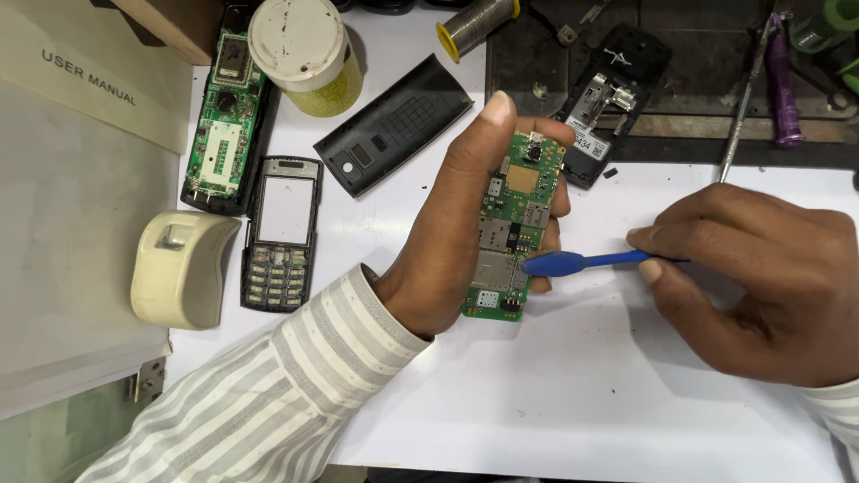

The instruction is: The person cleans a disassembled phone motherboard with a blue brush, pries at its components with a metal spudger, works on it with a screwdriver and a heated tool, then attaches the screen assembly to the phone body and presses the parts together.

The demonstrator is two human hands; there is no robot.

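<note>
At the centre of the frame, the left hand (452,241) is clamped on a green circuit board (513,224), held upright above the white bench (555,394). From the right, the right hand (761,286) pinches a blue plastic pry tool (582,262), its flat tip touching the board's lower edge. A phone keypad frame (282,234) and a black back cover (394,125) lie at upper left.

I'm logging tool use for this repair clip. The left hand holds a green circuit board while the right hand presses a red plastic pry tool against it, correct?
Not quite: the head view shows the pry tool is blue, not red. The left hand does hold the green circuit board, and the right hand presses the tool against it.
</note>
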